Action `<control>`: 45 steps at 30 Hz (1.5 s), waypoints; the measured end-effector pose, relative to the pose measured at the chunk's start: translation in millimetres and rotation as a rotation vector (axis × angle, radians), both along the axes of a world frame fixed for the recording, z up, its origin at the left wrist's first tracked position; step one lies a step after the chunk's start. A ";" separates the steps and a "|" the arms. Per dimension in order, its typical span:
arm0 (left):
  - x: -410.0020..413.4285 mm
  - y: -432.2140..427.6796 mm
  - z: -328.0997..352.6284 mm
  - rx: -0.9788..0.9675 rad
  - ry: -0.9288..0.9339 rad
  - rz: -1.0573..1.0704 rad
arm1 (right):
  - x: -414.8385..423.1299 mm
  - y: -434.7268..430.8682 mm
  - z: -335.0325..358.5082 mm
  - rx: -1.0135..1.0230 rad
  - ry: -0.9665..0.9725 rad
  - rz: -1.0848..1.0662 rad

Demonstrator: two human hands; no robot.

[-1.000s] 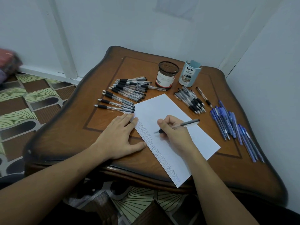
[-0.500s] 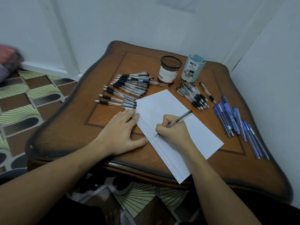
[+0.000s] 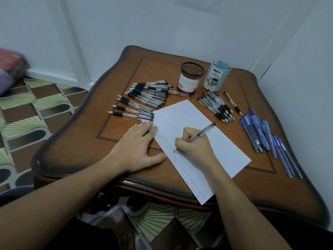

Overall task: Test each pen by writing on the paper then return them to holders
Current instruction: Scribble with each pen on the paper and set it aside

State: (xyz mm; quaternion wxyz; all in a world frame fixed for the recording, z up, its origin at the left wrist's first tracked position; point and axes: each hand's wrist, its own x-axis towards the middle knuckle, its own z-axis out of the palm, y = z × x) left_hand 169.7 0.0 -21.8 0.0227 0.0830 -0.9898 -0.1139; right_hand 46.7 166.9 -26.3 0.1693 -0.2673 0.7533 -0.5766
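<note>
The right hand [image 3: 193, 147] gripped a black pen [image 3: 201, 132], tip on the paper [image 3: 189, 120] beside the marks along its left edge. The left hand [image 3: 138, 147] lay flat, fingertips pinning that edge. A short, light stroke on bare paper should have sufficed. Fresh ink was too small to judge. The insides of the far mesh holder [image 3: 191, 76] and blue holder [image 3: 217, 76] were hidden.

The dark brown wooden desk [image 3: 81, 141], with a scalloped, darkened rim and a thin inlaid border line, stands in a corner of the room. The plain pale blue-grey rear wall [image 3: 162, 24] carries a white vertical trim strip [image 3: 75, 42] and a white baseboard [image 3: 54, 78] along its foot. A matching side wall [image 3: 306, 87] stands to the right. The patterned floor covering [image 3: 36, 109] repeats brown blocks and cream-green fan shapes. A blurred red and purple soft bundle [image 3: 10, 69] lies at the left edge. Lighting is dim and even.
</note>
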 end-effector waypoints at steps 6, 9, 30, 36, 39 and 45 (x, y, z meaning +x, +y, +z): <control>0.0 1.1 0.7 0.011 -0.002 0.000 | 1.2 1.9 0.6 -0.020 0.030 -0.028; 0.5 0.4 -0.1 0.006 0.003 -0.001 | 1.3 2.3 0.2 -0.004 0.034 -0.017; 0.1 0.8 1.3 0.002 -0.011 -0.005 | 1.3 4.1 4.6 -0.016 0.028 -0.024; -0.4 0.5 0.0 0.005 -0.007 -0.004 | 2.2 4.4 7.0 -0.006 0.043 -0.006; -0.3 0.6 -0.1 0.021 -0.006 -0.008 | 0.5 5.3 7.3 -0.018 0.020 -0.001; -0.7 0.4 -1.0 0.017 0.000 -0.007 | -5.5 5.0 8.9 -0.078 -0.096 -0.069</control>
